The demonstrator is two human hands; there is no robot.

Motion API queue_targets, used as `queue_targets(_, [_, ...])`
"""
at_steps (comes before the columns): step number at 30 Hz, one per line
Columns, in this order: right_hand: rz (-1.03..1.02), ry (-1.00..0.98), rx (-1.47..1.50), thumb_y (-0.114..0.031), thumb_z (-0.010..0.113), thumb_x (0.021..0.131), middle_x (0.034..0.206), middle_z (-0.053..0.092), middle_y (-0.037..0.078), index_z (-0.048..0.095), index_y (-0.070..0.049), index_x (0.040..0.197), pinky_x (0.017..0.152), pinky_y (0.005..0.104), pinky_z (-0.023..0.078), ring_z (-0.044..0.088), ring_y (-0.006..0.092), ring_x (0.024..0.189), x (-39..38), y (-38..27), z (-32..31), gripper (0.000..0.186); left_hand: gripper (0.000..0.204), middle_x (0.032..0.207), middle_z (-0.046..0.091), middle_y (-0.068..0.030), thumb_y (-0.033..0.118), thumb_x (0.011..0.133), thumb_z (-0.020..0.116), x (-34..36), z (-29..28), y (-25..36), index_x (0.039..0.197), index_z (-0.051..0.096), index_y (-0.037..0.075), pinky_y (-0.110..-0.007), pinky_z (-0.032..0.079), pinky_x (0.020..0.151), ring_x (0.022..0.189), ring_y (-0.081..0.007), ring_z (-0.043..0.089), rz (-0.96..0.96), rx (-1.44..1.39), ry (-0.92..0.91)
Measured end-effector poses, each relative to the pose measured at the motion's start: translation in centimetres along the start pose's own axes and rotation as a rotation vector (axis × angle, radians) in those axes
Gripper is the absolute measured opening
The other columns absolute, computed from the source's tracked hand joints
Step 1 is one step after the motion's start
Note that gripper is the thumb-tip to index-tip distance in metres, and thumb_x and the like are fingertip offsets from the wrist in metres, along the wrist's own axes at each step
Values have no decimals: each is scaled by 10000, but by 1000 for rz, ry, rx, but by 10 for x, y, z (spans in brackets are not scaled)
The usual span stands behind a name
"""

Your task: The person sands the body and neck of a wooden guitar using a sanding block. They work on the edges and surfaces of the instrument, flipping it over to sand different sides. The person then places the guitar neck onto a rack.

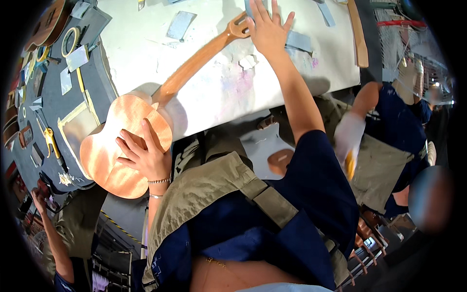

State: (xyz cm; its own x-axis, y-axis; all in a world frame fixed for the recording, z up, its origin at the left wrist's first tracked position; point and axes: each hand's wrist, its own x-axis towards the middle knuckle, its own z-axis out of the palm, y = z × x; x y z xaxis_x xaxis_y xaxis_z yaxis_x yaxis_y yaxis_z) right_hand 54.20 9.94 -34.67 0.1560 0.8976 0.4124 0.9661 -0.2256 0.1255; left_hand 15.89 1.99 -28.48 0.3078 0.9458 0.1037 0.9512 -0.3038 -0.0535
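Note:
An unstrung ukulele (104, 153) of pale brown wood lies slantwise, its body towards me at the left and its slotted headstock on the white-covered table (219, 107). My left hand (148, 158) rests on the body with fingers spread, a beaded bracelet at the wrist. No sound hole shows; the palm hides part of the wood. Beyond the headstock my right hand (270, 36) reaches out flat with fingers apart. Its fingertips lie by a blue-grey piece of sandpaper at the upper edge, and whether they touch it I cannot tell. Another sandpaper piece (299, 41) lies beside that hand.
A sandpaper sheet (181, 25) and white scraps (248, 62) lie on the table. A wooden strip (358, 34) runs along its right edge. The dark left bench holds tape rolls (71, 42) and a yellow-handled tool (50, 138). A gloved co-worker (348, 134) stands right, another person at lower left.

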Motion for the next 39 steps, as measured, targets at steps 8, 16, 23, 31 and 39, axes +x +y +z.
queue_targets(8, [174, 120, 364, -362, 492, 915, 1468, 369, 1, 394, -194, 1408, 1028, 695, 147, 286, 303, 1367, -15, 34, 14, 531, 868, 1464, 229, -306, 287, 616, 766, -2, 0, 0, 1412, 421, 235, -741, 135, 961, 1340, -514, 220, -3, 13, -2])
queue_targets(16, [82, 60, 92, -420, 446, 938, 1493, 327, -20, 385, -285, 1415, 1023, 711, 103, 279, 339, 1365, 3, 33, 12, 499, 833, 1451, 232, -314, 293, 667, 753, -6, -5, 0, 1420, 403, 236, -722, 67, 1002, 1345, -520, 192, -37, -15, -73])
queue_targets(23, [-22, -352, 612, -383, 604, 839, 1512, 289, -43, 337, -263, 1442, 1028, 676, 167, 211, 230, 1408, -89, -184, -46, 671, 985, 1445, 244, -286, 302, 576, 806, 1, 10, -8, 1445, 344, 266, -719, 151, 987, 1356, -487, 196, 62, 44, 1])
queue_targets(31, [-15, -176, -11, -381, 553, 853, 1450, 384, -71, 490, -296, 1320, 1013, 616, 150, 285, 191, 1371, -50, -77, -16, 479, 815, 1482, 197, -226, 714, 776, 502, 23, -12, -41, 1403, 398, 204, -711, 148, 989, 1384, -452, 133, 191, -203, -172])
queue_targets(39, [-55, -337, 4, -453, 510, 890, 1457, 384, -75, 405, -269, 1387, 1040, 612, 200, 284, 141, 1374, -58, -101, -14, 541, 1047, 1131, 598, -199, 483, 518, 880, 173, 13, -96, 1279, 419, -68, -346, 453, 921, 1046, -277, 589, 12, -647, -1069])
